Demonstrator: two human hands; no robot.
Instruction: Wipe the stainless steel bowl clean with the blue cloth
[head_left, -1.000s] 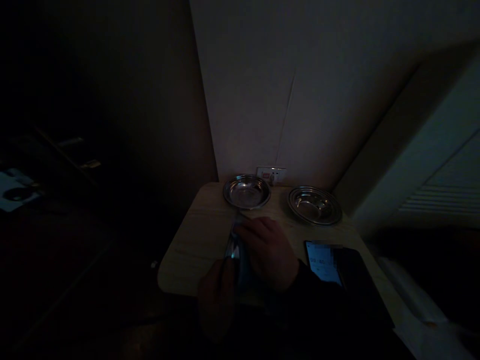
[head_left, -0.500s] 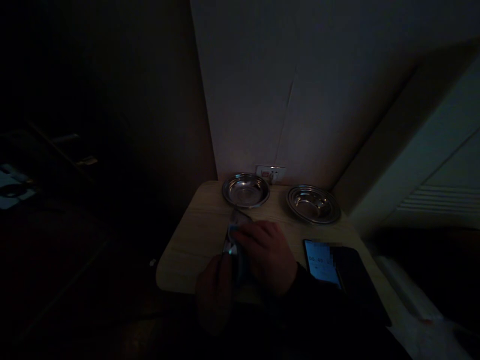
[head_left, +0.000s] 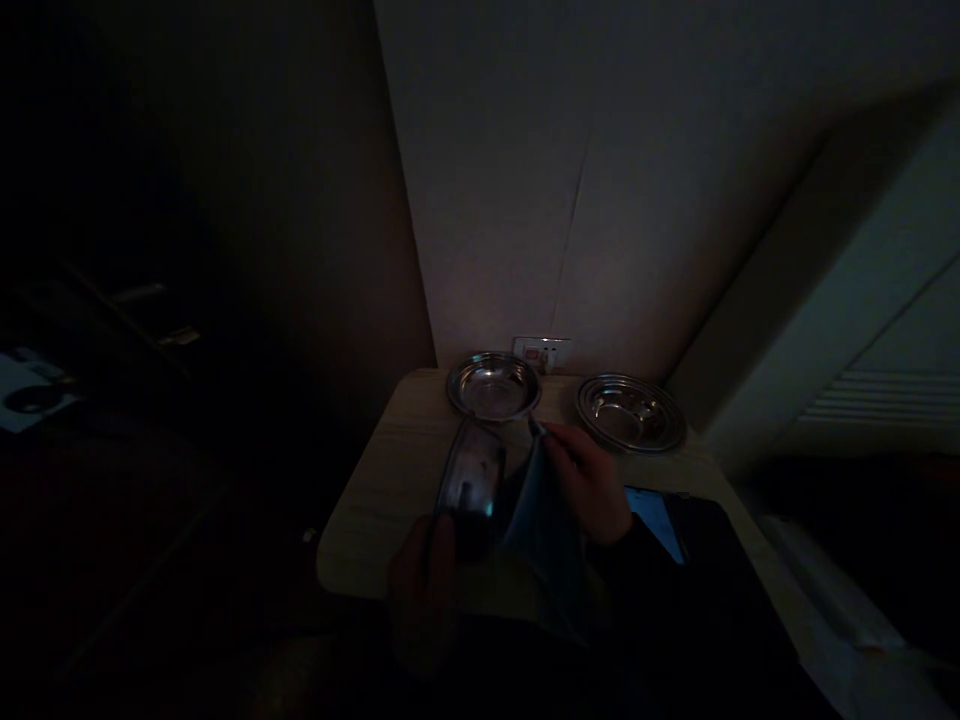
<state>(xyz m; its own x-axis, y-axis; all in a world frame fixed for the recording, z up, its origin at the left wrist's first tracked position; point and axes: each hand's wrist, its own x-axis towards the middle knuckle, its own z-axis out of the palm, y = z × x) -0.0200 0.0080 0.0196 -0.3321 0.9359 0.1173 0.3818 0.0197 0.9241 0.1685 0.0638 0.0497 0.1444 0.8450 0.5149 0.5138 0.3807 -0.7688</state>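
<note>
The scene is very dark. My left hand (head_left: 424,575) grips the near rim of a steel plate (head_left: 471,480), held tilted on edge over a small wooden table (head_left: 390,480). My right hand (head_left: 589,478) pinches a blue cloth (head_left: 544,520), lifted off the plate's face and hanging beside it. Two more steel plates rest at the back of the table: one at the left (head_left: 493,385), one at the right (head_left: 630,411).
A phone with a lit screen (head_left: 658,515) lies on the table's right side, partly behind my right sleeve. A wall socket (head_left: 541,352) sits on the wall behind the plates. The table's left edge drops into darkness. A pale panel (head_left: 862,330) stands at the right.
My right hand, which pressed the cloth against the plate, has lifted away to the right with the cloth. The plate's shiny face now shows.
</note>
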